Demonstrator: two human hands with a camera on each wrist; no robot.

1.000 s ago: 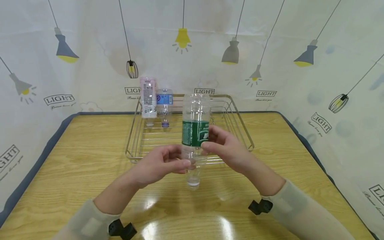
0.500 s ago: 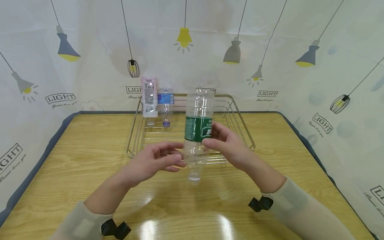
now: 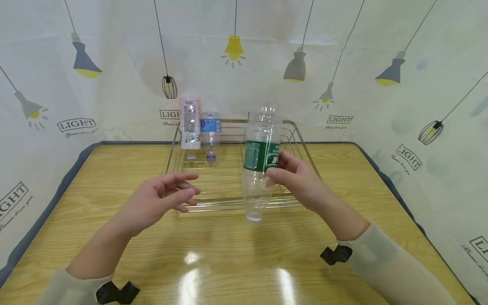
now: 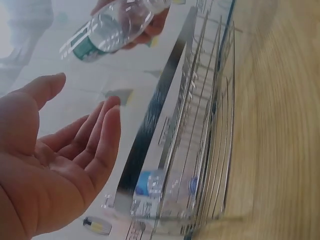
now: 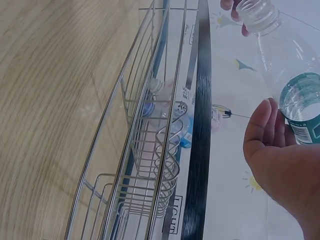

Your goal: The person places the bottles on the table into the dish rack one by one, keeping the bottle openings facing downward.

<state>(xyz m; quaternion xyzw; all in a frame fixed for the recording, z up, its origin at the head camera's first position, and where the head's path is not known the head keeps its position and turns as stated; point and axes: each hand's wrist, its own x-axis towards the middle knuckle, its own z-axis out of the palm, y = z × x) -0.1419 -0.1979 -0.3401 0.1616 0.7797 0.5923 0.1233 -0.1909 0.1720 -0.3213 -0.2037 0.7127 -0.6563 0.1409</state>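
Observation:
A clear plastic bottle with a green label point(image 3: 261, 155) hangs neck down over the near part of a wire rack point(image 3: 217, 182). My right hand point(image 3: 301, 180) grips it from the right at the label, thumb on the near side; in the right wrist view the bottle's uncapped mouth point(image 5: 256, 12) shows. To the left, my left hand point(image 3: 160, 199) is apart from the bottle with its fingers loosely extended, holding nothing. Two other bottles stand neck down at the rack's back left: a pink and white one point(image 3: 189, 123) and a clear one with a blue label point(image 3: 211, 129).
The rack sits on a wood-grain table point(image 3: 114, 182) close to the back wall, which is covered with a lamp-patterned sheet point(image 3: 126, 51). A dark blue edging point(image 3: 53, 197) runs round the table's sides and back.
My left hand has let go of the green-labelled bottle and drawn away to the left. My right hand has carried the bottle slightly right and toward the rack.

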